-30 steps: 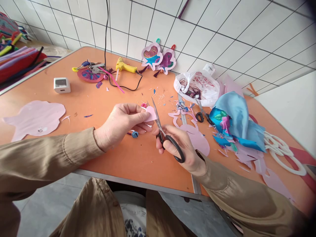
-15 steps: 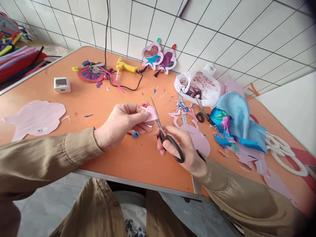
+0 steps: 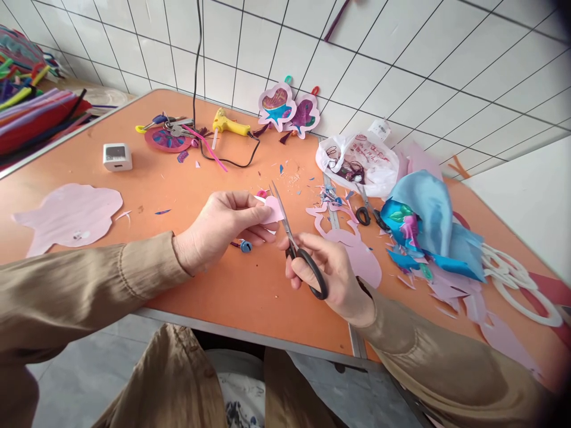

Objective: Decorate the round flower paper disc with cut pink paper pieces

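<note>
Scissors (image 3: pixel 289 230) gape less than before, our right hand (image 3: pixel 330 270) clamping its fingers round them. At its ten o'clock, our left hand (image 3: pixel 220 223) pinches a pink piece (image 3: pixel 275 209), seemingly rounded, trimming unfinished.

Wall (image 3: pixel 147 35) behind bench (image 3: pixel 267 303). Mid-bench: hands, left (image 3: pixel 218 229) with paper (image 3: pixel 273 210), right (image 3: pixel 330 270) with scissors (image 3: pixel 289 233), blades at paper's right edge. Bell (image 3: pixel 245 245) on bench, just before left fingers. Far left: cutout (image 3: pixel 71 214); charger (image 3: pixel 117 157) behind it. Back left: disc (image 3: pixel 165 141), glue gun (image 3: pixel 229 123) to its right. Back middle: two pendants (image 3: pixel 276 107) against wall. Right of these, bag (image 3: pixel 370 160); other pair (image 3: pixel 363 215) before it. Further right: cloth (image 3: pixel 423 202) partly over scraps (image 3: pixel 475 309), rope (image 3: pixel 533 309) beyond.
</note>
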Motion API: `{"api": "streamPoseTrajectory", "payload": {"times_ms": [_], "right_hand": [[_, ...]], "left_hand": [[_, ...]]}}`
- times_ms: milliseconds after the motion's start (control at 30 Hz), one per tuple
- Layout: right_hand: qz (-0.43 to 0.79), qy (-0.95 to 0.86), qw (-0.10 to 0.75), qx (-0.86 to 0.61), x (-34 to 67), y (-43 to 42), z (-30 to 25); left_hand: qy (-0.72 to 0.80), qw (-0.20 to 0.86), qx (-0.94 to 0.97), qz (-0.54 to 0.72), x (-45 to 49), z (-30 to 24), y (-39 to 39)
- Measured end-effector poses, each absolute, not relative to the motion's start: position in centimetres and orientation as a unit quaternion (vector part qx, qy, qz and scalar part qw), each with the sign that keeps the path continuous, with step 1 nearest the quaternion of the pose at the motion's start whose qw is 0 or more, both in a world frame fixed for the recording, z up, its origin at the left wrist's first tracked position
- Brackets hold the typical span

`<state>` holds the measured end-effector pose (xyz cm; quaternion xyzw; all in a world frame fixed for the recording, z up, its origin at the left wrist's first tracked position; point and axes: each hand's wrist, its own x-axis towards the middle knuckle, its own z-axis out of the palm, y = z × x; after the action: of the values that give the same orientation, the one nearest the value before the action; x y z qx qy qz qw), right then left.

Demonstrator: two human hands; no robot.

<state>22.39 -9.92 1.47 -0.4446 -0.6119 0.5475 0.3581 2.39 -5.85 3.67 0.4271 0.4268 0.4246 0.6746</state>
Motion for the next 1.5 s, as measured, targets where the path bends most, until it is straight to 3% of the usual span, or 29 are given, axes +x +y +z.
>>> {"api": "streamPoseTrajectory", "payload": {"times_ms": [1267, 1500], "right_hand": [[0.536, -0.603, 0.344, -0.480, 21.9, -10.4, 1.3], [0.418, -0.589, 0.496, -0.481, 22.2, -8.5, 1.9]], "left_hand": [[0.402, 0.707, 0.405, 0.417, 2.3, 3.4, -5.7], [0.387, 0.716, 0.420, 0.402, 2.2, 3.5, -5.8]]}}
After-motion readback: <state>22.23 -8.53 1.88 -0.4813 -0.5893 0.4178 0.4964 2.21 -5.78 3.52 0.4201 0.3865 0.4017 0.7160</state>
